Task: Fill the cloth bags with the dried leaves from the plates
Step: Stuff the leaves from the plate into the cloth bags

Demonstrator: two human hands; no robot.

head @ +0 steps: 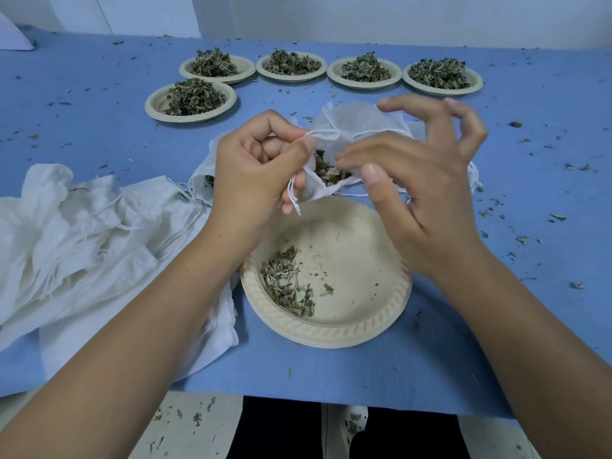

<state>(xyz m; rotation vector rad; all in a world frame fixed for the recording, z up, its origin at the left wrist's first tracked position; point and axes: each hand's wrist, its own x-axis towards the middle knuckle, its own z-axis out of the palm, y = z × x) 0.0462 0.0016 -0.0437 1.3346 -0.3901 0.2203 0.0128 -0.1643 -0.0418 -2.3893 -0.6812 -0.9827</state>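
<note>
Filling a cloth bag (313, 190) in the middle of the frame, just above the near plate (331, 336).

Leaving the pile of empty bags (82, 226) at the left, near the table edge (331, 389). Pinching the bag's rim and string with the curled left hand (258, 167). Keeping the mouth wide and over the plate, catching falling bits. Holding the right hand (427, 187) at the mouth, with thumb and first finger nearly touching, other fingers spread; too blurry for telling about pinched leaves. Scooping up the last leaves (288, 283) next. Having open blue room at the right and up toward five full plates (192, 97).
</note>
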